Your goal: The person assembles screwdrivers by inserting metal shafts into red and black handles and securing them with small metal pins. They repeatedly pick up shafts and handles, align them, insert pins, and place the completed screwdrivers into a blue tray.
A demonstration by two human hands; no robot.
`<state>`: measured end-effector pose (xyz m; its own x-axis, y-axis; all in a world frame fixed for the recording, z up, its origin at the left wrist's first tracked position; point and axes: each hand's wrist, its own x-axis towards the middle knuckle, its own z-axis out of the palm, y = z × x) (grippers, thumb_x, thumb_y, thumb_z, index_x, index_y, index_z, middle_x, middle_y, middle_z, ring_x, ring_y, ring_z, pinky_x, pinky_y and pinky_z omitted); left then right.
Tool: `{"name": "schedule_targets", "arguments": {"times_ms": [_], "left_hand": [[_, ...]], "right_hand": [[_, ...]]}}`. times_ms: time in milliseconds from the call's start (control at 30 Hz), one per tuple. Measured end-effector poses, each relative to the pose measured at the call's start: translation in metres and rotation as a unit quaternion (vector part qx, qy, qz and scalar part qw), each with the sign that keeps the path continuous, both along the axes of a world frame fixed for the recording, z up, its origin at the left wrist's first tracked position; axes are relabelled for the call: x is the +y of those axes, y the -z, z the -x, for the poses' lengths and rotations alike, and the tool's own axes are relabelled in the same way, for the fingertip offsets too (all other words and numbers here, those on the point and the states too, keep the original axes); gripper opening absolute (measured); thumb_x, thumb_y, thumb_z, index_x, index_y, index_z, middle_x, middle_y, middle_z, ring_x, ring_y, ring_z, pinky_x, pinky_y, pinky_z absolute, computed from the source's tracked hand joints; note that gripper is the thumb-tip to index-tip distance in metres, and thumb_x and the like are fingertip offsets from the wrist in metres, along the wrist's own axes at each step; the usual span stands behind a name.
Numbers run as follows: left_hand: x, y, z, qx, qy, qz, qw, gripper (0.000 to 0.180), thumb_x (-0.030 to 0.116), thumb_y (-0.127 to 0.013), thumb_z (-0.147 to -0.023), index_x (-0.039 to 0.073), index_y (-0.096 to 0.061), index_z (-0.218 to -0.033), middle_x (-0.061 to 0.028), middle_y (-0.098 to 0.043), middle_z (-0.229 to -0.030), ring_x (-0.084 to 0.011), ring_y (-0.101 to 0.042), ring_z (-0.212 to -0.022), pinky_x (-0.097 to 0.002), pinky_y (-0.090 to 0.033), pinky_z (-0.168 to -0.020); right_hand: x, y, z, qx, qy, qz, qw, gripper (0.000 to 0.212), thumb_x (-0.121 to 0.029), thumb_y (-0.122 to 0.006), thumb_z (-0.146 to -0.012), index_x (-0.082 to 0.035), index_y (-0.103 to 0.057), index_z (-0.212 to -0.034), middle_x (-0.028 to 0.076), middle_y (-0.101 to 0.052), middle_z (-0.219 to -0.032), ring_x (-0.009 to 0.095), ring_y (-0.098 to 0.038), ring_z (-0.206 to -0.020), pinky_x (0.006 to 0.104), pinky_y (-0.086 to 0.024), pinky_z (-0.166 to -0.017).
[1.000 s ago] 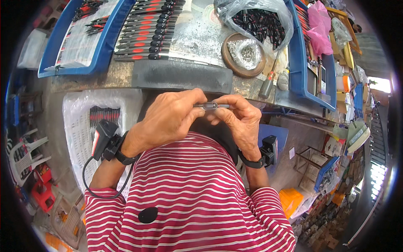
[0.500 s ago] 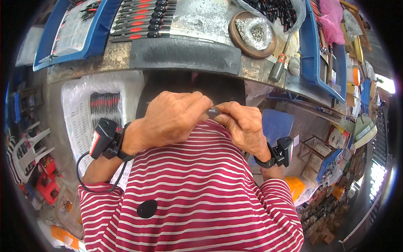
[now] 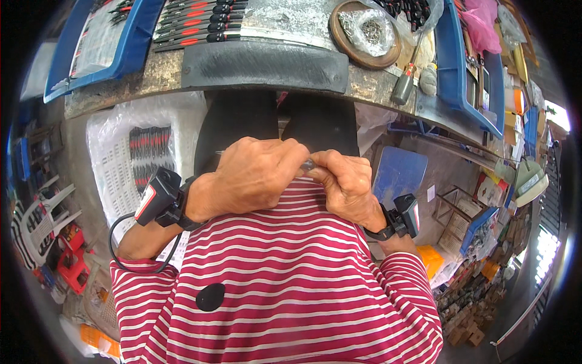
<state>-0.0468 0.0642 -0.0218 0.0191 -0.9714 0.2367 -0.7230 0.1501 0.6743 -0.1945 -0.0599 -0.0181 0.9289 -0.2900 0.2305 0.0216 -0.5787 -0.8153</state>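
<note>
In front of my striped shirt, my left hand [image 3: 251, 176] and my right hand [image 3: 347, 185] meet at the fingertips. Both are closed around a small dark rounded piece [image 3: 308, 164], which shows only between the thumbs and forefingers. A thin grey tip [image 3: 219, 152] pokes out at the left side of my left hand; whether it belongs to the same piece is hidden by the fingers. Beyond the hands, slim black-and-red pieces [image 3: 197, 23] lie in a row on the worn bench [image 3: 151, 76].
A dark pad [image 3: 267, 68] lines the bench edge. Blue bins [image 3: 139, 48] flank it. On its right are a round wooden dish [image 3: 371, 56] with bagged small metal parts and a screwdriver [image 3: 403, 87]. Below left, a white crate [image 3: 115, 151] holds more black-and-red pieces.
Both hands have shifted slightly downward, still gripping the dark piece, which has turned a little between the fingertips. The view has tilted slightly.
</note>
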Motion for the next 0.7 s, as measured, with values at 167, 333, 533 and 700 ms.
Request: {"name": "schedule_targets", "arguments": {"times_ms": [167,333,533,700], "left_hand": [[-0.002,0.002,0.003,-0.021,0.005,0.011,1.000,0.014,0.009,-0.060,-0.074,0.003,-0.050,-0.082,-0.0086,-0.053,-0.068,-0.0216,-0.060,-0.060,-0.0323,-0.046,-0.046],[-0.007,0.004,0.003,-0.029,-0.003,0.025,0.999,0.013,0.010,-0.059,-0.074,0.004,-0.050,-0.081,-0.0080,-0.052,-0.068,-0.0218,-0.059,-0.059,-0.0328,-0.046,-0.046],[-0.030,-0.007,-0.012,-0.073,-0.019,0.055,0.996,0.012,0.009,-0.059,-0.074,0.005,-0.051,-0.083,-0.0074,-0.052,-0.070,-0.0214,-0.058,-0.062,-0.0327,-0.045,-0.048],[-0.044,-0.019,-0.022,-0.029,-0.061,0.095,0.993,0.017,0.005,-0.063,-0.074,0.002,-0.055,-0.088,-0.0097,-0.054,-0.072,-0.0256,-0.058,-0.062,-0.0344,-0.045,-0.051]], "right_hand": [[0.003,0.004,0.004,-0.007,0.011,0.016,1.000,0.016,0.009,-0.064,-0.067,0.006,-0.057,-0.081,0.016,-0.058,-0.067,0.030,-0.060,-0.056,0.0333,-0.045,-0.048],[-0.003,0.008,0.003,-0.028,0.007,0.031,0.999,0.018,0.009,-0.065,-0.066,0.006,-0.058,-0.083,0.016,-0.056,-0.066,0.030,-0.059,-0.055,0.0340,-0.045,-0.048],[-0.032,-0.004,-0.012,-0.005,-0.001,-0.002,1.000,0.018,0.002,-0.067,-0.072,0.003,-0.059,-0.088,0.015,-0.055,-0.068,0.031,-0.056,-0.057,0.0359,-0.042,-0.051],[-0.061,-0.023,-0.025,-0.005,0.021,-0.023,0.999,0.015,-0.005,-0.066,-0.079,0.003,-0.062,-0.091,0.012,-0.061,-0.072,0.022,-0.058,-0.058,0.0295,-0.045,-0.054]]}}
